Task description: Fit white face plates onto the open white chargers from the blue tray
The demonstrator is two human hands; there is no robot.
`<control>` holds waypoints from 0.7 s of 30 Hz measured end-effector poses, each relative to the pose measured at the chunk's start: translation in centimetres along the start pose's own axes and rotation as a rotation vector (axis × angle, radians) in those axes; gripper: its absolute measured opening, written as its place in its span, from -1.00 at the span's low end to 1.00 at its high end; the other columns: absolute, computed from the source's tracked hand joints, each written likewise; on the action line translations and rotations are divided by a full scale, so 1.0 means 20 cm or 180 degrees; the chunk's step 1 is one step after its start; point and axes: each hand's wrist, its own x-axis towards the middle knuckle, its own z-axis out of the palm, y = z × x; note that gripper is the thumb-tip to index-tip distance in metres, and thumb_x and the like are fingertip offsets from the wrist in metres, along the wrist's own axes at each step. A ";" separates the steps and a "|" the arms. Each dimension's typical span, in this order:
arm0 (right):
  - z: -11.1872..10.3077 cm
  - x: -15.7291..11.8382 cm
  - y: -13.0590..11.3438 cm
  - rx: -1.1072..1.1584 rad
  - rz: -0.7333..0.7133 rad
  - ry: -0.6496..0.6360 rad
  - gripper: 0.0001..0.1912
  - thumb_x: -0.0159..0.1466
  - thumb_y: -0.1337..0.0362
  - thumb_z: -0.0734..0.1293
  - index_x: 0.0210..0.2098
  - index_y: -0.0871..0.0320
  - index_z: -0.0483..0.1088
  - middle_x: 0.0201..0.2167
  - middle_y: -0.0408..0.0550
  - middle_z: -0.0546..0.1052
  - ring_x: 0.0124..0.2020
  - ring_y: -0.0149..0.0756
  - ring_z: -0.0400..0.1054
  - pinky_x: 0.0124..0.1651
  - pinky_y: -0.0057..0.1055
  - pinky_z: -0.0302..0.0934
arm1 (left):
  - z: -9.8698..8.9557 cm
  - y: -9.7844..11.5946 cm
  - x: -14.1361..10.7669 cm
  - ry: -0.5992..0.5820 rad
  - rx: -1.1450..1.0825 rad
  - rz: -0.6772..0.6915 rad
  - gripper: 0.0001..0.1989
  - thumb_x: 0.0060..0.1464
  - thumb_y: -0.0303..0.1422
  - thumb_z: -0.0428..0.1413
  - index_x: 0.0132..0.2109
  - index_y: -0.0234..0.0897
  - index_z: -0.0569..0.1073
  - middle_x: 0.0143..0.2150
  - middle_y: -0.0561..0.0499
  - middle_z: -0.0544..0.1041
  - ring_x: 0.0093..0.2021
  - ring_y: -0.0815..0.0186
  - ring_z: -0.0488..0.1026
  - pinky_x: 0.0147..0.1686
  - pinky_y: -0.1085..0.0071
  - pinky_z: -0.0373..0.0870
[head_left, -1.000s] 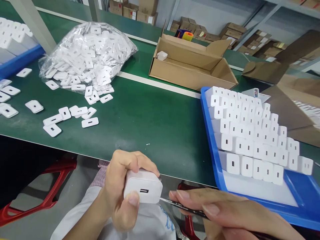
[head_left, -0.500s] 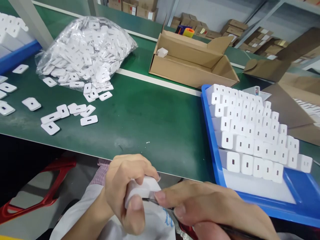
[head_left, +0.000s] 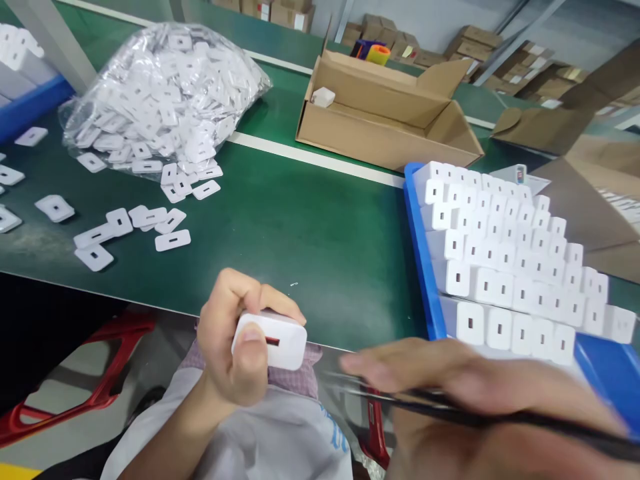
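My left hand point(head_left: 233, 337) is closed around a white plastic charger housing point(head_left: 287, 345), its thumb pressed on the end face beside a dark slot. That end face is turned up toward me, over my lap at the table's front edge. To the right, my right hand point(head_left: 470, 393) is smeared by motion and grips dark tweezers point(head_left: 430, 402). Their thin tips point left and stand apart from the housing. Right of my hands, several rows of similar white housings point(head_left: 500, 287) lie in a blue tray point(head_left: 419, 253), slotted ends facing me.
A clear bag point(head_left: 165, 100) full of white slotted plates lies at the back left, with loose plates point(head_left: 173, 240) in front. An open cardboard box point(head_left: 370, 137) stands at the back, holding a small white piece. Another carton point(head_left: 575, 193) is at the right. A red stool point(head_left: 100, 373) stands below the table.
The tweezers have pulled away from the housing, and my right hand has moved right. My left hand has risen slightly and turned the housing so its slotted end shows.
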 end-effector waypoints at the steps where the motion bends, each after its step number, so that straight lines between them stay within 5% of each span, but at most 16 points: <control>1: -0.01 0.02 0.04 -0.0199 0.0085 0.0282 -0.76 0.41 0.10 0.21 -0.31 0.02 0.41 -0.64 -0.24 0.46 -0.70 -0.36 0.35 -0.64 -0.45 0.29 | 0.00 0.00 0.01 0.0041 -0.0015 0.0012 -0.80 0.21 -0.15 0.05 -0.29 -0.13 0.25 -0.52 0.11 0.59 -0.66 0.33 0.40 -0.70 0.42 0.25; 3: -0.04 0.05 0.15 -0.1177 0.0381 0.0116 -0.73 0.42 0.09 0.19 -0.31 0.05 0.41 -0.71 -0.26 0.38 -0.76 -0.38 0.24 -0.67 -0.47 0.14 | 0.00 0.00 0.01 0.0024 -0.0073 0.0003 -0.81 0.20 -0.17 0.05 -0.29 -0.13 0.25 -0.50 0.10 0.60 -0.66 0.33 0.40 -0.69 0.42 0.23; 5: -0.05 0.07 0.28 -0.2447 0.0514 -0.0738 -0.68 0.41 0.10 0.17 -0.31 0.11 0.45 -0.65 -0.16 0.46 -0.70 -0.34 0.32 -0.61 -0.45 0.14 | 0.01 0.00 0.00 -0.0008 -0.0186 -0.0004 -0.83 0.21 -0.19 0.06 -0.27 -0.13 0.27 -0.47 0.07 0.60 -0.64 0.33 0.40 -0.68 0.41 0.22; 8: -0.02 0.05 0.42 -0.3231 0.0447 -0.1393 -0.55 0.42 0.03 0.10 -0.15 0.20 0.49 -0.31 0.12 0.60 -0.33 -0.08 0.51 -0.35 -0.28 0.33 | 0.03 -0.01 -0.02 -0.0025 -0.0348 0.0078 -0.86 0.24 -0.21 0.04 -0.24 -0.13 0.27 -0.43 0.05 0.59 -0.56 0.31 0.44 -0.63 0.43 0.26; 11: 0.01 0.00 0.40 -0.2489 0.0435 -0.1019 -0.42 0.40 -0.11 0.06 0.03 0.19 0.43 -0.01 0.19 0.51 0.01 -0.02 0.41 -0.08 -0.16 0.38 | 0.06 -0.05 -0.06 -0.0173 -0.0353 0.0085 -0.85 0.28 -0.20 -0.01 -0.21 -0.15 0.25 -0.38 0.03 0.57 -0.46 0.30 0.48 -0.54 0.44 0.34; 15: -0.01 -0.10 0.24 -0.0685 0.1333 -0.1206 -0.43 0.29 -0.23 0.19 0.01 0.04 0.45 -0.08 0.00 0.53 -0.14 -0.23 0.47 -0.21 -0.43 0.43 | 0.12 -0.10 -0.10 -0.0391 -0.0320 0.0082 -0.83 0.30 -0.19 -0.04 -0.21 -0.15 0.23 -0.39 0.04 0.55 -0.44 0.32 0.46 -0.45 0.44 0.38; 21: -0.09 -0.19 0.17 0.0082 0.2257 -0.0749 -0.54 0.22 -0.10 0.37 -0.02 0.04 0.48 -0.13 -0.03 0.61 -0.15 -0.22 0.53 -0.14 -0.47 0.42 | 0.21 -0.12 -0.18 -0.0403 -0.0288 0.0290 -0.82 0.31 -0.16 -0.09 -0.20 -0.14 0.24 -0.34 0.03 0.55 -0.37 0.30 0.48 -0.33 0.37 0.39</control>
